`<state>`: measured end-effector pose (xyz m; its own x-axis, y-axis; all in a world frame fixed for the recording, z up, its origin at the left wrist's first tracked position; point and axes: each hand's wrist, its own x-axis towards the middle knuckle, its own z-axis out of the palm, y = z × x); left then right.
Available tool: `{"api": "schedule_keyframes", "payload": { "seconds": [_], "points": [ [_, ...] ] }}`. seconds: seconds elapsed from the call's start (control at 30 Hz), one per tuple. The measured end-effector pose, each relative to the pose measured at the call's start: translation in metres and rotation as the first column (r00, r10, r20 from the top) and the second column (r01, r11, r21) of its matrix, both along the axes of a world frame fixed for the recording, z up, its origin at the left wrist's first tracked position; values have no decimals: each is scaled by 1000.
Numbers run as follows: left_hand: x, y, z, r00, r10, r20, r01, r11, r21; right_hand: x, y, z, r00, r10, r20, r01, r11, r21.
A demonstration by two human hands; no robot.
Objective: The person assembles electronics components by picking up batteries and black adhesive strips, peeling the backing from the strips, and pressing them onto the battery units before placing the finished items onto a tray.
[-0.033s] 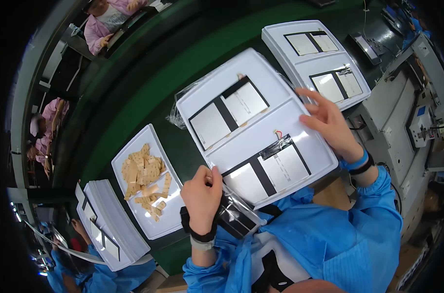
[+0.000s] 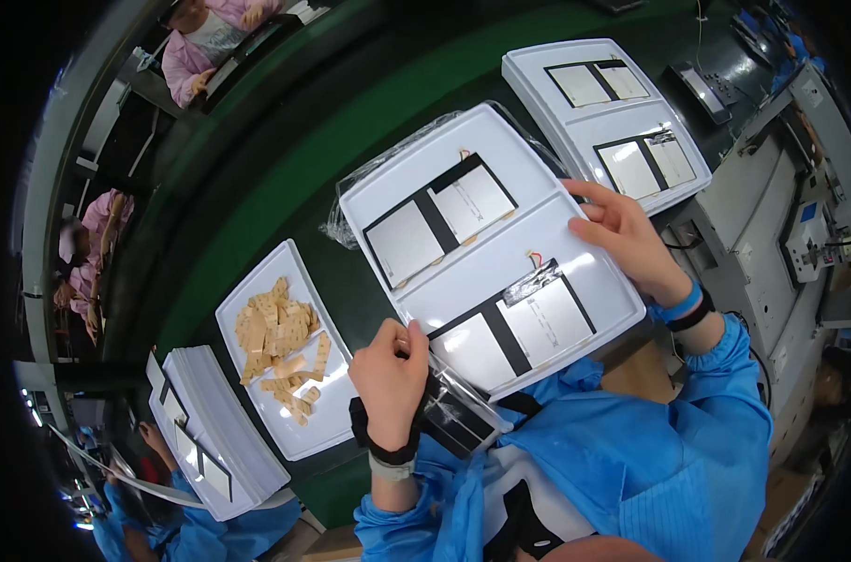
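A white two-compartment tray (image 2: 481, 272) is between my hands, slightly tilted. Each compartment holds a flat silver battery pack with black strips, the far one (image 2: 441, 222) and the near one (image 2: 514, 328); short thin wires stick out of both. My left hand (image 2: 388, 375) is closed at the tray's left edge, thumb against the rim. My right hand (image 2: 627, 239) grips the right rim, thumb on top and fingers around the edge. Clear plastic wrap (image 2: 346, 228) shows beneath the tray's far left side. A plastic-wrapped dark and silver item (image 2: 458, 412) lies beside my left wrist.
To the left, a white tray (image 2: 299, 440) holds a heap of tan paper-like pieces (image 2: 275, 332). Beyond it stands a stack of white trays (image 2: 229, 421) with similar packs on top. Another tray stack (image 2: 575, 131) is at the far right. Co-workers sit around the green bench (image 2: 285, 159).
The tray's far edge has dropped slightly toward me. My right hand has shifted a little and closed more around the rim. My left hand has barely moved.
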<state>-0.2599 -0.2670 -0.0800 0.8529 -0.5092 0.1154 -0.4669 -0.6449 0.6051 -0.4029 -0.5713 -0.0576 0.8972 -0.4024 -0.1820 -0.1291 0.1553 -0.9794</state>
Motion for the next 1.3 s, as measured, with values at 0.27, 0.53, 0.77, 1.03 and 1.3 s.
{"api": "schedule_keyframes", "payload": {
  "seconds": [0.27, 0.53, 0.77, 1.03, 1.3],
  "points": [
    [8, 2, 13, 939, -100, -328, -115, 810, -575, -23, -34, 26, 965, -165, 204, 224, 924, -311],
    [22, 0, 2, 730, -513, -451, -41, 626, -779, -68, -227, 27, 927, -316, 204, 376, 799, -469],
    [24, 4, -5, 735, -492, -467, -88, 613, -785, -56, -311, -76, 929, -370, -23, 216, 590, -778],
    [25, -6, 13, 776, -364, -515, -242, 581, -777, -45, -314, -79, 912, -406, -60, 257, 680, -687],
    [29, 0, 22, 882, -188, -432, -268, 554, -788, 61, -72, 64, 984, 98, 147, 23, 754, -657]
  ]
}}
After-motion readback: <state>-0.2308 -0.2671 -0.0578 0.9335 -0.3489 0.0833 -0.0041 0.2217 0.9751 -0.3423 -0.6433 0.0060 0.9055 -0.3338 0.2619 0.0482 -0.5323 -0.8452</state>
